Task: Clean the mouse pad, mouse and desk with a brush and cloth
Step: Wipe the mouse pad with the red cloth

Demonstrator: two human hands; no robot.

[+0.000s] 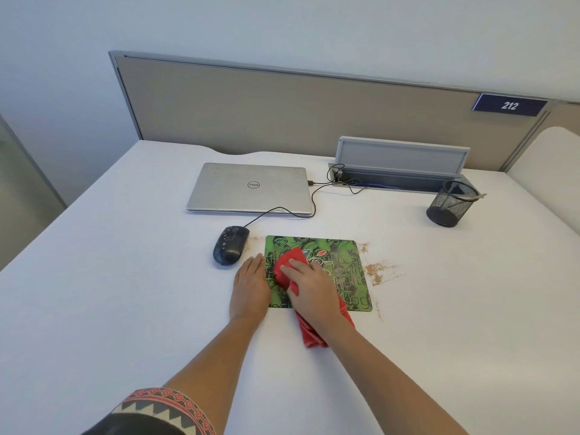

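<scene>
I see sleeve nearest | left hand flat, released, at mouse pad edge | right hand open-fingered, pressing cloth just beside it

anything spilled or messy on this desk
Yes: brown crumbs lie scattered on the desk right of the mouse pad, with a few more between it and the mouse, which looks smudged with pale spots.

We spot a dark blue sign up on the partition, white digits reading "212". On the closed silver laptop, a round Dell logo, upside down from here. Across the green mouse pad we catch looping letters, "logi" among them; the rest we can't read.
</scene>
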